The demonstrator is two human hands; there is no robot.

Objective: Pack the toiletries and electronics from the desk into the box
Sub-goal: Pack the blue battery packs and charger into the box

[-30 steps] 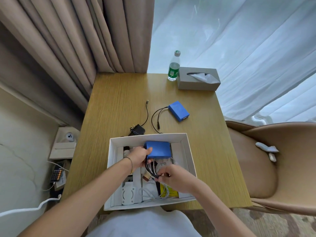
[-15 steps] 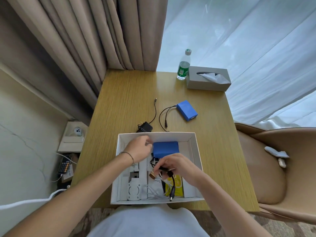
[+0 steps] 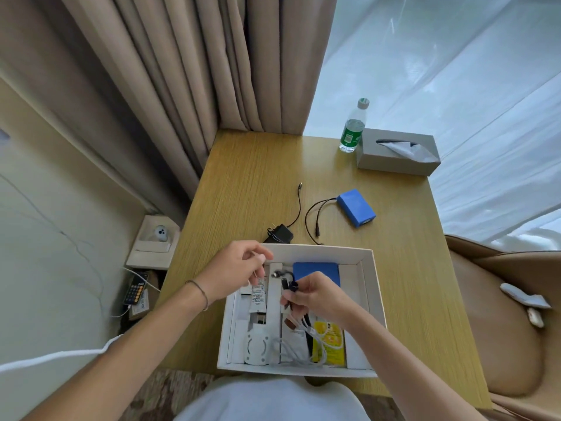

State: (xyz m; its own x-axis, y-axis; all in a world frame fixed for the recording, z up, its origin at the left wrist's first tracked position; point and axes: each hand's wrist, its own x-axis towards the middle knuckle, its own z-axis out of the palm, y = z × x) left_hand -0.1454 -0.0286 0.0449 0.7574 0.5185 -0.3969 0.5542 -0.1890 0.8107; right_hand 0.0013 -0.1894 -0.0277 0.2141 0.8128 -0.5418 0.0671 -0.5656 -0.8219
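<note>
A white open box (image 3: 374, 287) sits at the desk's near edge. Inside lie a blue battery pack (image 3: 315, 270), white cables (image 3: 306, 338), a yellow packet (image 3: 329, 340), a white round device (image 3: 256, 347) and a small tube (image 3: 258, 296). My right hand (image 3: 315, 296) is over the box, pinching the pack's black cable (image 3: 287, 282). My left hand (image 3: 235, 273) hovers at the box's far-left corner, fingers loosely curled, nothing clearly in it. On the desk behind the box lie a second blue battery pack (image 3: 356, 208) with black leads and a black charger (image 3: 279, 232).
A water bottle (image 3: 352, 127) and a grey tissue box (image 3: 397, 151) stand at the desk's far right. A tan chair (image 3: 501, 314) is on the right. Curtains hang behind. Down on the left are a wall socket (image 3: 154, 241) and a calculator (image 3: 135, 291).
My left hand has let go of the blue pack, which now lies in the box, and has lifted to the box's corner. My right hand has shifted up along the black cable.
</note>
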